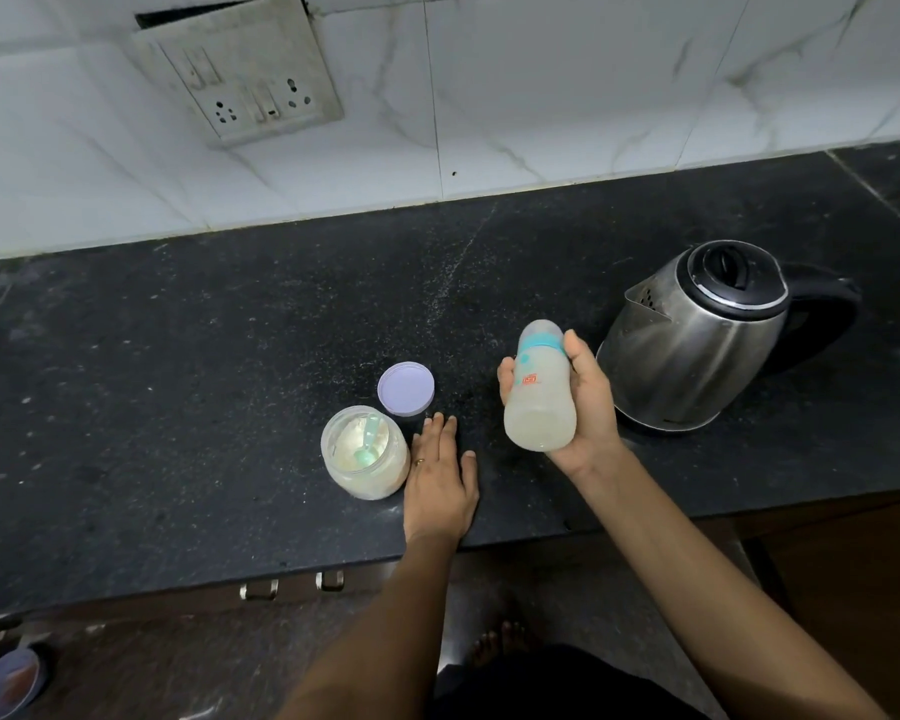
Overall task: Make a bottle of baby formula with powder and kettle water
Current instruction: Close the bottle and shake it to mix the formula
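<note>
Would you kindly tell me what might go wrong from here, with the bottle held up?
The bottle is held tilted in the right hand; if its teal collar is loose, the cloudy liquid may leak. The powder jar stands open right beside the left hand, its lid off behind it; a nudge may tip it, or drips may get in.

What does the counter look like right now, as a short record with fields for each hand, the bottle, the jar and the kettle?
left hand: flat on the counter, beside the powder jar
right hand: grips the baby bottle, tilted
baby bottle: capped, teal collar, cloudy liquid inside
powder jar: open, teal scoop inside
jar lid: purple, on the counter behind the jar
kettle: steel, lid closed
</note>
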Demonstrator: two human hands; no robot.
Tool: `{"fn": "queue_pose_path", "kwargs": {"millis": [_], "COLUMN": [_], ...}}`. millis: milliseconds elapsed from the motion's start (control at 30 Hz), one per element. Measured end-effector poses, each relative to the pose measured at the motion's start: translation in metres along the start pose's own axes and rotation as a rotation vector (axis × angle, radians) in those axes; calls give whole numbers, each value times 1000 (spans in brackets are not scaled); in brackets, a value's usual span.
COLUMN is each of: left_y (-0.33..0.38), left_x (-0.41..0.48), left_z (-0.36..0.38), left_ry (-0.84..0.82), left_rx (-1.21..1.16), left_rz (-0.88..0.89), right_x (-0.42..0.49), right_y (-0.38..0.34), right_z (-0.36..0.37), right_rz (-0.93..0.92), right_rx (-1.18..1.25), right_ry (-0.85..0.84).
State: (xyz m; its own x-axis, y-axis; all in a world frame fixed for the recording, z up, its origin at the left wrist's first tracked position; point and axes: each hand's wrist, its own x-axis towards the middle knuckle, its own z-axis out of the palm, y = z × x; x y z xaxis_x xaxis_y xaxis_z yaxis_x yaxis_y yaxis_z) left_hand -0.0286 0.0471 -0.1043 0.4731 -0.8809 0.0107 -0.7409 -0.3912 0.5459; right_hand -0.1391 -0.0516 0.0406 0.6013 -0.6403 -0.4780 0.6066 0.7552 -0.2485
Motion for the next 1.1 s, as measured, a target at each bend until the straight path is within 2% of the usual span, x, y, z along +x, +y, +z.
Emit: {"fn": "queue_pose_path", "kwargs": {"millis": [133,267,333,400,467,533,600,667,733,867,933,1033,1100], "left_y": [-1,-1,-1,-2,-3,-3,-3,-2,-2,-2,-1,0,-1], "left_x": [1,1,1,1,1,1,1,1,1,1,1,0,1], "left_z": [2,2,2,2,3,3,3,3,3,3,1,1,1], "left_ry": [-4,3,0,6,7,7,5,6,4,1,9,3,-7], "left_rx": [13,15,11,4,8,11,7,5,8,15,2,-5,1], "left_rz": [-2,-4,0,1,4,6,0,0,3,-1,7,-1,-6], "right_x": [-2,-3,-2,1,6,13,16,13,10,21,21,20,25], "right_y": [-1,-4,-11,-16,-19,-18,-14,-9,-8,-10,-10,-7,-6], "right_z": [5,8,2,-6,-6,-11,-22,-29,-30,-36,-42,-43,-49], "right_rz": [-60,-14,30,90,92,60,41,123,86,68,117,72,71], "right_rx": [-41,7,-9,-117,-173,-56,-5,-143,-283,-15,-166,-330,-193], "right_ry": [26,-12,-82,-243,-305,-203,-214,-352,-420,-346,-429,-392,-279]}}
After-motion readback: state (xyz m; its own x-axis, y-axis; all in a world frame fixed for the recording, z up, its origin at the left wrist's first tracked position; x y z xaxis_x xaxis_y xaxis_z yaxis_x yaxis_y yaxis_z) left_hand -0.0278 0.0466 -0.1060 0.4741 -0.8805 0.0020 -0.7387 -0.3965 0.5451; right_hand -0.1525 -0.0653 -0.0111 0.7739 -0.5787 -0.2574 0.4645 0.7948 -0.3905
